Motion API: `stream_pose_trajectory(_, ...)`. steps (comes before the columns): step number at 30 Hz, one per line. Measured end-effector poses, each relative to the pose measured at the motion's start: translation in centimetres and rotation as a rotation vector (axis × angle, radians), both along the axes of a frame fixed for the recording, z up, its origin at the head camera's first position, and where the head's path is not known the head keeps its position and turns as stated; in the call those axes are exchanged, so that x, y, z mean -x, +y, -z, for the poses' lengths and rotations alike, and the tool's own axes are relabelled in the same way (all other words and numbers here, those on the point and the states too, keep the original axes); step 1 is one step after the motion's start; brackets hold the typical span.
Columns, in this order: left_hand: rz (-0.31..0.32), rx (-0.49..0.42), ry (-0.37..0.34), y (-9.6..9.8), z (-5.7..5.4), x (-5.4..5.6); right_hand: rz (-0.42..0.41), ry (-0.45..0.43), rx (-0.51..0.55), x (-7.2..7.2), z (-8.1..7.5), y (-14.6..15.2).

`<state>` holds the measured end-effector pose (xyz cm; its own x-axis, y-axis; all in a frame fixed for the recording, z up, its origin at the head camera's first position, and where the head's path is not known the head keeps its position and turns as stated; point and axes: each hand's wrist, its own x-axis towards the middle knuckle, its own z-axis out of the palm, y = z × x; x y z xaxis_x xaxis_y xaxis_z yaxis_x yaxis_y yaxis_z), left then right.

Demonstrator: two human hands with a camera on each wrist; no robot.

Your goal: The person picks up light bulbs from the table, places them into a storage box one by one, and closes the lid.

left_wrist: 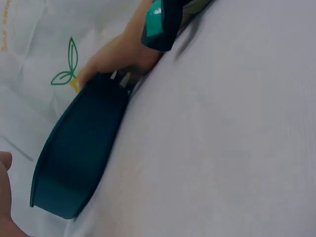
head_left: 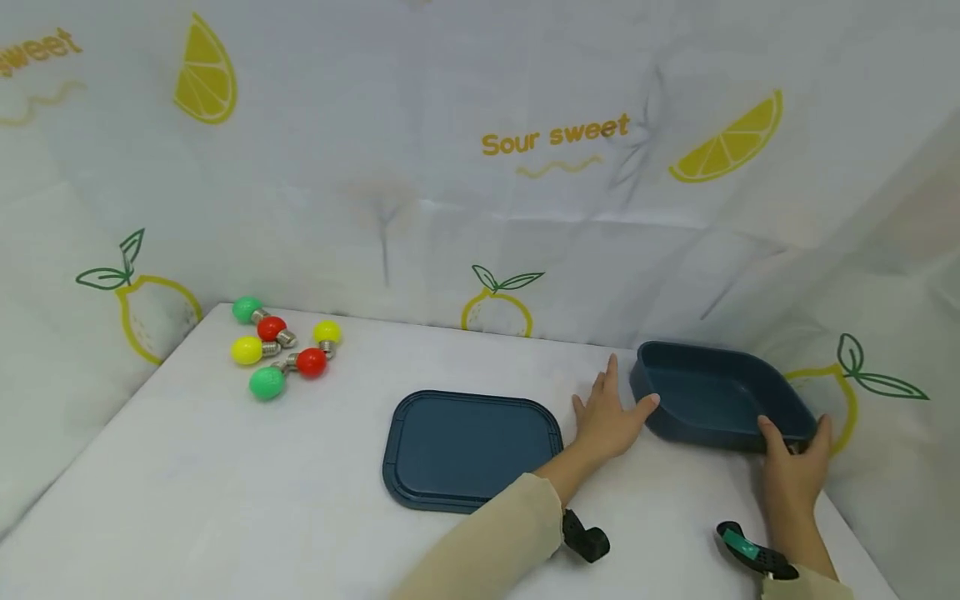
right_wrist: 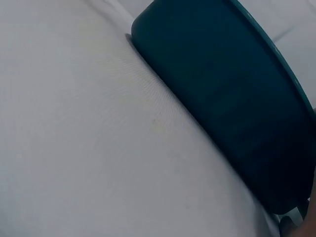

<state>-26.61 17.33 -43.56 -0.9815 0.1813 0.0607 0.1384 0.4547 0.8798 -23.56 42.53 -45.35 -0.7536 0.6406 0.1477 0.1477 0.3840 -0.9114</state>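
A dark blue, open-topped plastic box (head_left: 701,392) stands at the back right of the table. My right hand (head_left: 797,475) grips its near right corner, the thumb at the rim and the fingers round the outside. By the box's left end is my left hand (head_left: 611,425), its fingers spread and its thumb close to the rim. The left wrist view shows a gap between that hand (left_wrist: 5,197) and the box (left_wrist: 79,143). Light bits under my right hand are too small to make out. In the right wrist view the box wall (right_wrist: 222,94) fills the upper right.
A flat dark blue lid (head_left: 472,450) lies mid-table, partly behind my left forearm. Several coloured bulbs, among them a red one (head_left: 311,362) and a green one (head_left: 267,383), lie at the back left. A lemon-print cloth (head_left: 337,167) hangs behind the white table (head_left: 225,492).
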Motion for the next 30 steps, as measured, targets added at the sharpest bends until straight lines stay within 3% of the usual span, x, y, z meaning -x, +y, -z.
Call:
stream_pose_trajectory(3, 0.018, -0.051, -0.011, 1.1, -0.1, -0.5, 0.005, -0.006, -0.003, -0.4, 0.1, 0.1)
stream_pose_trajectory(10, 0.041, 0.022, 0.024, 2.9, 0.7, 0.2, 0.013, -0.017, 0.004, -0.3, 0.1, 0.0)
stream_pose_trajectory(15, 0.036, 0.069, 0.074, 3.4, 0.6, 0.6, -0.003, -0.051, -0.009, -0.3, 0.0, 0.3)
stream_pose_trajectory(23, 0.056, 0.018, 0.013, 1.8, -0.1, 0.4, -0.047, -0.165, 0.028, -0.3, -0.5, 0.3)
stream_pose_trajectory(30, 0.062, -0.031, -0.041, 0.2, -0.5, 1.3, -0.145, -0.213, -0.080, 0.3, -0.6, 0.1)
